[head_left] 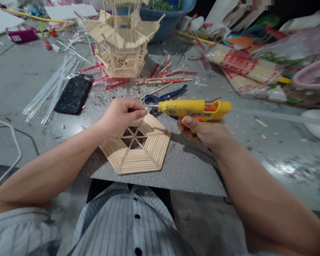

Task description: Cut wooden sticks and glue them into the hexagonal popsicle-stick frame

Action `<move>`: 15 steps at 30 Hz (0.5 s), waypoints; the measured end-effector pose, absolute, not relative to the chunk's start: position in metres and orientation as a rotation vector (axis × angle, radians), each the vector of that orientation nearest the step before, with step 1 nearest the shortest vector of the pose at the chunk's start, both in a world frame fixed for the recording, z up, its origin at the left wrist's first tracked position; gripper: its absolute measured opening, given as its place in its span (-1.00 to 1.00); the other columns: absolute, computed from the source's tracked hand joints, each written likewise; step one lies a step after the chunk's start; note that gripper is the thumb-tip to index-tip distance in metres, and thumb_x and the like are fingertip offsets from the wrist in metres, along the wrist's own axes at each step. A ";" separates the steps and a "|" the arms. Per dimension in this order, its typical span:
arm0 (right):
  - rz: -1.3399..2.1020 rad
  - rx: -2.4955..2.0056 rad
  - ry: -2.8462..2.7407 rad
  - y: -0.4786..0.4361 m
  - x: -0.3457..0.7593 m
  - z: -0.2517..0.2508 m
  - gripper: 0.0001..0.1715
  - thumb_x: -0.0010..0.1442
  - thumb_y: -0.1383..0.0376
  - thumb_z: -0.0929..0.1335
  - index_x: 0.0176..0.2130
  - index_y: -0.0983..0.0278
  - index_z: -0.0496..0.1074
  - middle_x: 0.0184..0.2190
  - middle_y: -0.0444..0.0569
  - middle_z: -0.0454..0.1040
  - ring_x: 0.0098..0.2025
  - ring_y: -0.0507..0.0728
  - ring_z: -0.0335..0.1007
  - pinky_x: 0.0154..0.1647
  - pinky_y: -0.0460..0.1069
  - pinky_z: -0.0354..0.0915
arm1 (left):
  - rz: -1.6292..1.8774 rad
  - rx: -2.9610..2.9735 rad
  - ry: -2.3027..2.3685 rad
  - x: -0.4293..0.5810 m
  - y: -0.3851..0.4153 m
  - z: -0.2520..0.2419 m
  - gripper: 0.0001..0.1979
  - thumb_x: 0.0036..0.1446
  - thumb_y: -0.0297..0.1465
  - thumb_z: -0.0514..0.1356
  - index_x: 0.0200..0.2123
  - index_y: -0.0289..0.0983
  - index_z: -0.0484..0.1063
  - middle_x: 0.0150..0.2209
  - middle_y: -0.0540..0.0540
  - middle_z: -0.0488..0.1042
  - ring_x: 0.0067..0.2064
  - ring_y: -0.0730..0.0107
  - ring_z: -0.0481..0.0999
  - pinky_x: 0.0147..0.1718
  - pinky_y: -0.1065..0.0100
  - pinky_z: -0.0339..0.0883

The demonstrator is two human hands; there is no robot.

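Note:
My right hand point(196, 129) is wrapped around the grip of a yellow hot glue gun point(182, 106), a clear glue stick trailing from its back. The gun's metal nozzle points left, close to the fingertips of my left hand point(122, 113). Thumb and forefinger of that hand are pinched together over the far edge of a hexagonal wooden stick panel point(138, 160); whatever they hold is too small to make out. The panel lies flat near the table's front edge, with crossed spokes over an open centre. Blue-handled pliers point(173, 94) lie just behind the nozzle, partly hidden.
A wooden stick pagoda model point(125, 42) stands at the back, before a blue basin point(165, 21). To the left are a black phone point(74, 94) and clear glue sticks point(49, 85). Packed wooden sticks point(245, 67) and a pink basket point(313, 74) lie on the right.

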State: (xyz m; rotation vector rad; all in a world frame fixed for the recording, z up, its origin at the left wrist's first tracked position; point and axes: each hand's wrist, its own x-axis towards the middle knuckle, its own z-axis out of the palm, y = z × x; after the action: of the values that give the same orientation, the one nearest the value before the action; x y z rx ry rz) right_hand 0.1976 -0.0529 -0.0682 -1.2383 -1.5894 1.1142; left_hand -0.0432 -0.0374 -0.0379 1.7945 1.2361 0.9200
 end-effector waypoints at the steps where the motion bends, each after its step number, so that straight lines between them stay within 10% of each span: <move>1: 1.121 -1.243 -1.582 -0.053 0.198 -0.068 -0.42 -0.11 -0.21 0.46 -0.54 0.18 0.29 -0.72 -0.21 0.22 -0.75 -0.04 0.04 -0.79 -0.07 -0.03 | 0.919 1.799 1.236 -0.043 -0.037 -0.038 -0.89 0.01 -0.44 0.27 -0.53 -0.33 0.50 -0.57 0.07 0.39 -0.49 0.60 0.28 -0.44 0.47 0.16; 15: 1.243 -1.326 -1.426 -0.059 0.189 -0.051 -0.30 -0.37 -0.27 0.51 -0.57 0.23 0.30 -0.75 -0.24 0.19 -0.74 -0.09 0.00 -0.78 -0.11 -0.08 | 0.957 2.095 1.257 -0.047 -0.034 -0.043 -0.85 0.06 -0.39 0.23 -0.48 -0.32 0.54 -0.53 0.02 0.48 -0.47 0.56 0.39 -0.44 0.47 0.24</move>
State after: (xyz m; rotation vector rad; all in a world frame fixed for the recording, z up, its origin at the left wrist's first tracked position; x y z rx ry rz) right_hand 0.1887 -0.0589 -0.0507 -1.3255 -1.4263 1.2428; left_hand -0.0471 -0.0344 -0.0433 2.0950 1.2569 0.9571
